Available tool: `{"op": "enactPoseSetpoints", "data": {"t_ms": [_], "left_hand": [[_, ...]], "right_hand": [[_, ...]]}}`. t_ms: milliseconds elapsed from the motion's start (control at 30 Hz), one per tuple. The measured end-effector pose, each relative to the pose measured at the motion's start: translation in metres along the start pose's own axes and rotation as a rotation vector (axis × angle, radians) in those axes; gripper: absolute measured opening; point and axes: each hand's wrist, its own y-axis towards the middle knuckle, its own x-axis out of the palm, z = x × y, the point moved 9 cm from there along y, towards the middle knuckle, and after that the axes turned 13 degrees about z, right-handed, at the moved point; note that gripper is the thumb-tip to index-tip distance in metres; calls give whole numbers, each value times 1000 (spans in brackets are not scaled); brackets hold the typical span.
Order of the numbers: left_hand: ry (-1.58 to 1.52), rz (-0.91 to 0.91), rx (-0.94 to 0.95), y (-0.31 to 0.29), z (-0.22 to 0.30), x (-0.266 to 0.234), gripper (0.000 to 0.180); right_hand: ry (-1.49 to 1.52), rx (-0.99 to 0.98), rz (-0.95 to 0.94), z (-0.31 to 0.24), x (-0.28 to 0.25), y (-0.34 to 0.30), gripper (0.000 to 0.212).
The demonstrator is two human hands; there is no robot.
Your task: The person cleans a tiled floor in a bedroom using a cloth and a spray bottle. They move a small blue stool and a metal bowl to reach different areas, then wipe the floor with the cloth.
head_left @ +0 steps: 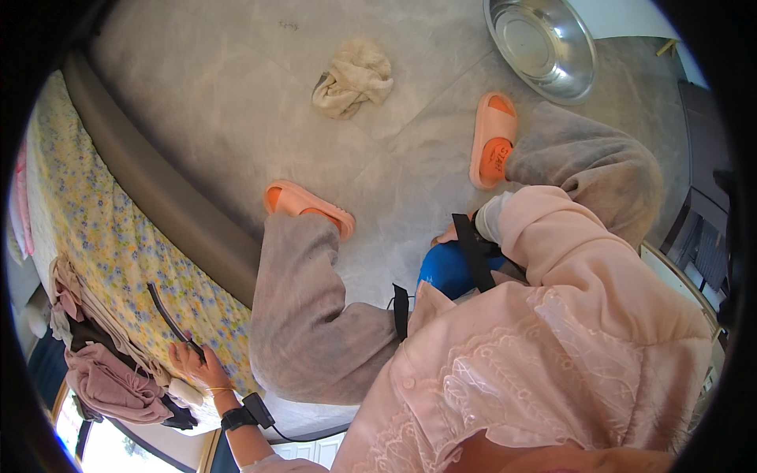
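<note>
My left hand (199, 369) is at the bed's edge, its fingers closed round one end of a thin, curved black strip (163, 311) that sticks out over the flowered sheet. Its exact kind does not show. A black band with a small box (246, 412) is on that wrist. Between my legs, my right hand (448, 235) rests at the top of a rounded blue thing (449, 270). A black strap (473, 251) and the sleeve cuff hide most of that hand, so its grip cannot be made out.
A flowered sheet (118, 213) covers the bed at left, with a pile of pink and dark clothes (110, 378) on it. On the grey floor are a crumpled beige cloth (355, 79) and a metal basin (544, 47). Orange slippers (303, 203) are on my feet.
</note>
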Motion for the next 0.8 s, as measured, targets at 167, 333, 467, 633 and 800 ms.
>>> {"op": "enactPoseSetpoints", "data": {"t_ms": [167, 333, 467, 633, 800], "left_hand": [[-41, 57, 12, 1, 2, -3, 20], [-46, 58, 27, 2, 4, -5, 11], [7, 45, 20, 2, 8, -6, 9], [29, 5, -15, 3, 7, -2, 14], [53, -9, -58, -3, -1, 2, 11]], "right_hand": [[-29, -25, 24, -5, -4, 5, 48], [-86, -77, 12, -2, 4, 12, 47], [-154, -140, -17, -2, 13, 17, 46], [-179, -104, -55, -11, 3, 14, 45], [26, -39, -46, -28, -55, 8, 46]]}}
